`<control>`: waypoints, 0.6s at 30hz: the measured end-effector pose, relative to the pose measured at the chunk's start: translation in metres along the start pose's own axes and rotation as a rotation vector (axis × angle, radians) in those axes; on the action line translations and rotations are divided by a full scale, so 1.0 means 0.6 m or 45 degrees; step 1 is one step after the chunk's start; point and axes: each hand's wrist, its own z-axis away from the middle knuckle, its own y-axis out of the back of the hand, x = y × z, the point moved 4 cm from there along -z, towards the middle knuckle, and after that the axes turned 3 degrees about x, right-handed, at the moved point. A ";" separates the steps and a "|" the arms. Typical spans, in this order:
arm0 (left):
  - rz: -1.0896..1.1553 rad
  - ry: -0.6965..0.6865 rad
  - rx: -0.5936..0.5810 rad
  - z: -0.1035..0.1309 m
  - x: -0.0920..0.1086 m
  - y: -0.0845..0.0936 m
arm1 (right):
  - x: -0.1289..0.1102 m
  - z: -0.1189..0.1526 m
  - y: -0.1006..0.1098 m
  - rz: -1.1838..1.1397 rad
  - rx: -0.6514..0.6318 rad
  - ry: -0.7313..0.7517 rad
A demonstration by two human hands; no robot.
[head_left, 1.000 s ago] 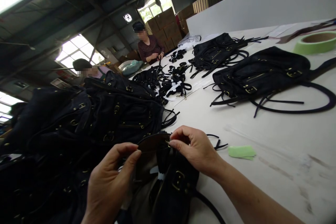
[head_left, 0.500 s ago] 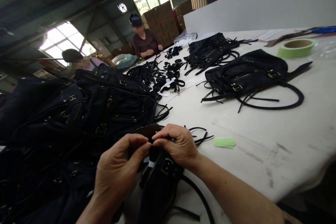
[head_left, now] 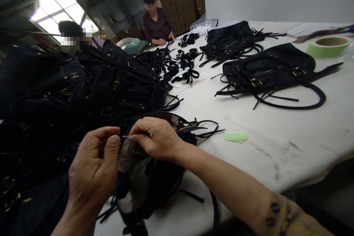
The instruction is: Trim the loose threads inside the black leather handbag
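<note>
Hard to make out first: a thin pale strand (head_left: 125, 136) spans the small gap between the two hands, too fine and blurred to identify. Right hand (head_left: 155, 138) pinches one end of it between thumb and forefinger, back of hand toward camera, other fingers curled and partly hidden. Left hand (head_left: 92, 166) has thumb and forefinger tips close together at the strand's other end; whether they clamp it, cannot tell. Open black bag (head_left: 163, 188) lies right below and behind the hands, near side of the white table (head_left: 276, 129), just beside the big heap of dark bags (head_left: 83, 96). Its far rim is partly covered by the right hand and forearm; the base and near parts sink into shadow. Mouth gapes, pale greyish lining showing, a brownish band inside the far edge, a brass-toned zipper at the right end, thin black ties trailing onto the table there. A strap hangs down at right, its lower end cut off by the frame. Heap runs out at the left edge, lower part nearly black, single bags hard to separate. Green paper slips (head_left: 235, 137) lie to the right of the bag, apart from it. Far side: a person (head_left: 157, 25), face blurred.
</note>
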 end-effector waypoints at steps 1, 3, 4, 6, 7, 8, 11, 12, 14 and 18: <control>-0.108 -0.088 -0.014 0.008 -0.012 -0.003 | 0.005 -0.009 -0.013 0.040 -0.056 -0.045; -0.276 -0.214 -0.132 0.027 -0.037 -0.016 | 0.022 -0.023 -0.040 0.155 -0.154 -0.106; -0.338 -0.220 -0.234 0.037 -0.051 -0.026 | 0.033 -0.026 -0.053 0.221 -0.188 -0.119; -0.448 -0.139 -0.436 0.049 -0.075 -0.042 | 0.058 -0.027 -0.073 0.342 -0.216 -0.126; -0.499 -0.085 -0.512 0.051 -0.083 -0.049 | 0.071 -0.024 -0.081 0.398 -0.222 -0.123; -0.545 -0.026 -0.568 0.050 -0.088 -0.055 | 0.083 -0.019 -0.087 0.456 -0.234 -0.113; -0.596 0.106 -0.655 0.030 -0.099 -0.073 | 0.112 -0.005 -0.097 0.618 -0.318 -0.070; -0.550 0.131 -0.653 0.022 -0.103 -0.079 | 0.120 -0.002 -0.097 0.646 -0.349 -0.060; -0.354 0.178 -0.620 0.009 -0.117 -0.088 | 0.128 0.000 -0.096 0.661 -0.390 -0.054; 0.327 0.524 -0.535 0.010 -0.170 -0.085 | 0.127 -0.001 -0.094 0.683 -0.435 -0.046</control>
